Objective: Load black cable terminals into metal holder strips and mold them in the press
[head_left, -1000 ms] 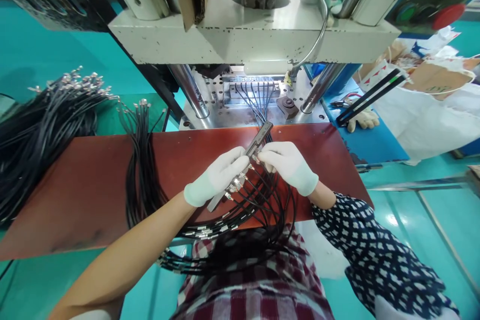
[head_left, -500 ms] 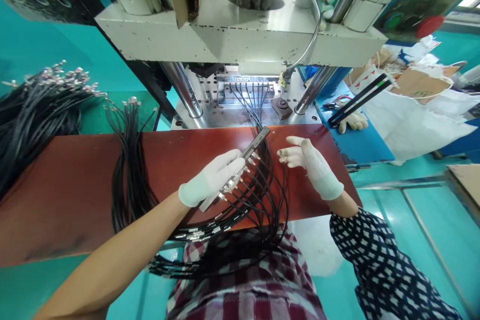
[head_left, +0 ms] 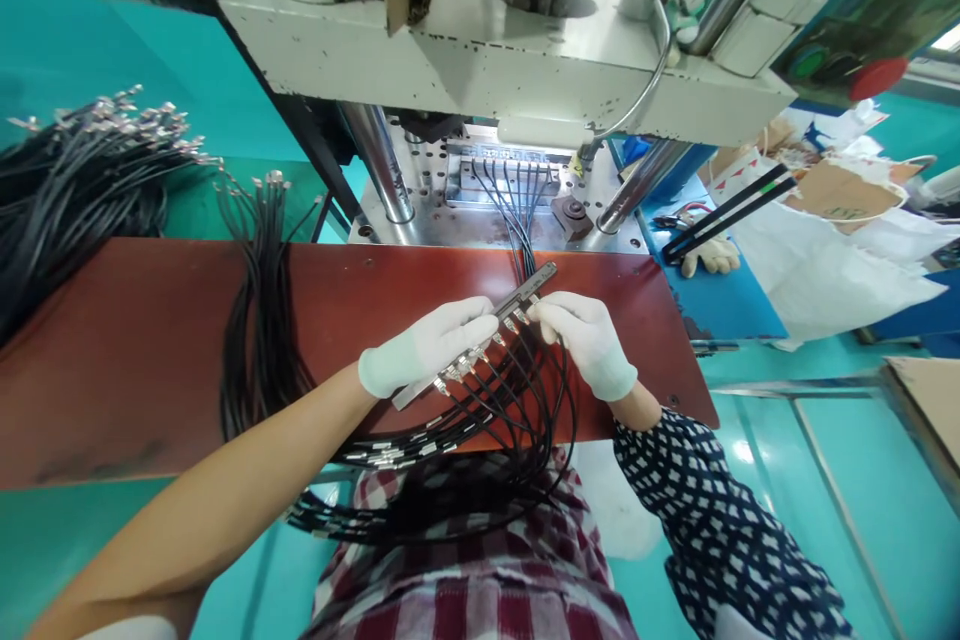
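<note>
Steel-grey bar [head_left: 540, 278] is slanted over the worktop [head_left: 180, 350], connector row [head_left: 457, 370] down its near edge. Left hand [head_left: 439, 345], gloved, is clamped on the bar mid-length, thumb on top; right hand [head_left: 583, 332], also gloved, has its fingertips pinched together on the end connector [head_left: 534, 308] by the bar's far end. Main risk, my read: seating. The connector could sit skewed or shallow, since glove fabric dulls feel and fingertips hide the joint; can't tell from here if it's fully home. Second: bar rotation. One-hand hold, so a hard push at the far end could twist it and pop neighbours loose. Third: cable drag. Black cable loops [head_left: 536, 460] hang below the bar, towards the checked cloth [head_left: 480, 610], and cross each other; a snag there would tug connectors off the row. Also, cables [head_left: 519, 220] from the press fixture [head_left: 461, 185] beyond the bar run down past its far end; a sideways swing could catch them. Spare bundle [head_left: 262, 320] left of the bar is well apart, low concern.
</note>
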A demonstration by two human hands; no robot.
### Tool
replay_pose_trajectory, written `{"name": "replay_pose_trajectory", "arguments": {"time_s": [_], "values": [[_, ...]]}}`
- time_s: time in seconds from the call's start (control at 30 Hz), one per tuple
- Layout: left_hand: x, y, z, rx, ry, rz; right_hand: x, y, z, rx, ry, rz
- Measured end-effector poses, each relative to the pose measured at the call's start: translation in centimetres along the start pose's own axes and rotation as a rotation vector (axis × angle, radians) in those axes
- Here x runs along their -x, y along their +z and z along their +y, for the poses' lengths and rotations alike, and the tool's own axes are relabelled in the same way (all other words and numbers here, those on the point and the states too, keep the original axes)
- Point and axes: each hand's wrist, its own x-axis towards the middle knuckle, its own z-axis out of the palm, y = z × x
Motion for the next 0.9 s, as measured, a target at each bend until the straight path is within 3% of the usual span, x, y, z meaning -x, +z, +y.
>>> {"name": "replay_pose_trajectory", "arguments": {"time_s": [0.17, 0.47, 0.7, 0.9], "values": [[-0.1, 0.0, -0.3, 0.04, -0.033, -0.015, -0.2, 0.2, -0.2, 0.013, 0.0, -0.032], [-0.3, 0.0, -0.6, -0.037, 0.048, 0.007, -0.4, 0.0, -0.2, -0.023, 0.058, -0.059], [0.0, 0.3, 0.5, -0.101, -0.033, 0.022, -0.5, -0.1, 0.5, -0.07, 0.089, -0.076], [0.2, 0.4, 0.0, -0.039, -0.094, 0.0, -0.6, -0.2, 0.8, -0.083, 0.073, -0.072]]}}
